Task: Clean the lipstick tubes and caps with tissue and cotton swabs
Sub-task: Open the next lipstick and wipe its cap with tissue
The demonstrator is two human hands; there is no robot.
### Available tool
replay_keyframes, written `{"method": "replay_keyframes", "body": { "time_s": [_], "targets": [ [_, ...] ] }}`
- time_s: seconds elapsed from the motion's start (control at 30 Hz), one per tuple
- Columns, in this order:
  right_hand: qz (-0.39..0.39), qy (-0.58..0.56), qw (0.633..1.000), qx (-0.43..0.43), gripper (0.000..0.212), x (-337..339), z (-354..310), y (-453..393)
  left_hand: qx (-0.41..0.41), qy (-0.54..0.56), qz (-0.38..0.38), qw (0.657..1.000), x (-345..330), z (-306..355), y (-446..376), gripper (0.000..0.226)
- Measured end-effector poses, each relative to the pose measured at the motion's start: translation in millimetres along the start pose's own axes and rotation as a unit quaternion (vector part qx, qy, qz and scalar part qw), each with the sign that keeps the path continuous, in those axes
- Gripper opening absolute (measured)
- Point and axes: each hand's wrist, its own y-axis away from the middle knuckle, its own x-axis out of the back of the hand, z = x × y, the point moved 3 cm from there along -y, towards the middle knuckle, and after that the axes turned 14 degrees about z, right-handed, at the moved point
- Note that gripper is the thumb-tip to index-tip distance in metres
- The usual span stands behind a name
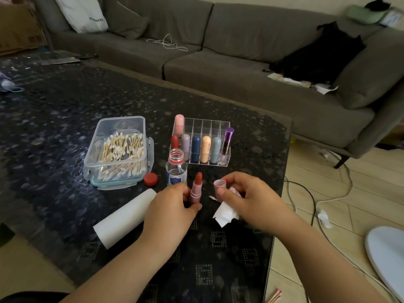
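My left hand (172, 206) grips an uncapped pink lipstick tube (195, 191) upright over the table, its red bullet exposed. My right hand (247, 197) pinches the pink cap (219, 187) with its opening up, and also holds a crumpled white tissue (225, 214) under the fingers. A clear acrylic organizer (216, 125) behind stands with several capped lipsticks in it. A clear plastic box of cotton swabs (120, 149) sits open to the left.
An open small clear bottle (176, 167) stands just behind the tube, its red lid (150, 179) beside it. A white tissue roll (124, 217) lies by my left wrist. The dark glass table (65, 119) ends at right; cables lie on the floor. A grey sofa stands behind.
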Motion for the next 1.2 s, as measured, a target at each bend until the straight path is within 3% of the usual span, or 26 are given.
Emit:
{"method": "replay_keyframes", "body": {
  "time_s": [0.23,0.63,0.77,0.83,0.9,0.97,1.03,1.13,1.2],
  "targets": [
    [-0.028,-0.064,0.998,0.001,0.012,1,-1,13,0.001,0.014,0.006,1.0,0,-3,2,0.02],
    [-0.049,-0.054,0.997,0.009,0.013,3,-2,23,-0.008,-0.002,-0.008,1.0,3,1,2,0.029],
    [-0.055,-0.091,0.994,0.026,0.013,7,-8,24,-0.04,0.07,0.034,0.996,26,11,16,0.027],
    [-0.075,-0.146,0.986,0.035,0.015,7,-15,27,-0.031,0.151,0.016,0.988,39,13,24,0.013],
    [-0.091,-0.2,0.974,0.047,0.019,7,-21,30,0.029,0.244,-0.063,0.967,48,14,30,0.02],
    [-0.106,-0.238,0.964,0.055,0.021,4,-26,35,0.106,0.344,-0.158,0.92,49,14,35,0.036],
    [-0.12,-0.267,0.954,0.062,0.022,1,-32,39,0.158,0.419,-0.214,0.868,51,15,37,0.035],
    [-0.097,-0.263,0.958,0.066,0.027,-2,-38,41,0.183,0.479,-0.222,0.83,56,12,33,0.032],
    [-0.046,-0.208,0.976,0.052,0.041,0,-39,39,0.179,0.49,-0.208,0.827,61,9,29,0.035]
  ]
}}
